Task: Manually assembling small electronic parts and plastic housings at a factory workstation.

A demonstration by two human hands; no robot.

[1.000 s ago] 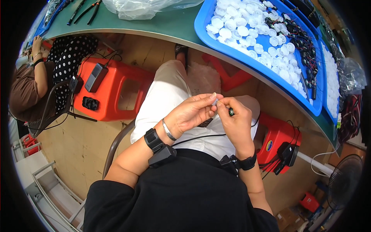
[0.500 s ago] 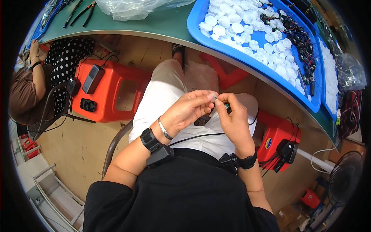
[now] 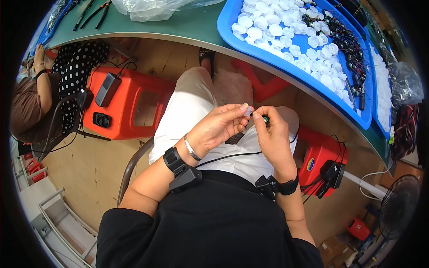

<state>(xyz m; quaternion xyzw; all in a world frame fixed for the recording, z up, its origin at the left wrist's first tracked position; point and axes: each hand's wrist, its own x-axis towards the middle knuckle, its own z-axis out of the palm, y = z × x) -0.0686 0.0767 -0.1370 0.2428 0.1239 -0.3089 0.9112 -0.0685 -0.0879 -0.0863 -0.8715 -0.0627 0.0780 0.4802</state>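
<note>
Above my lap, my left hand (image 3: 220,124) pinches a small translucent white plastic cap (image 3: 249,111) between thumb and fingertips. Close beside it, my right hand (image 3: 271,134) is closed around a small part with a green face (image 3: 266,119), most of it hidden by the fingers. The fingertips of both hands almost meet at the cap. Many similar white caps (image 3: 275,30) lie heaped in a blue tray (image 3: 228,33) at the upper right. Along the tray's right side sit small dark parts with thin wires (image 3: 353,53).
The green table (image 3: 187,29) carries a clear plastic bag (image 3: 149,9) and pliers (image 3: 103,15). Red stools (image 3: 123,117) stand at both sides, with black devices and cables. Another person (image 3: 33,105) sits at the left. A black fan (image 3: 399,206) is at lower right.
My right hand has drawn slightly away from the cap. More of the cap and of the green-faced part now shows between the fingers.
</note>
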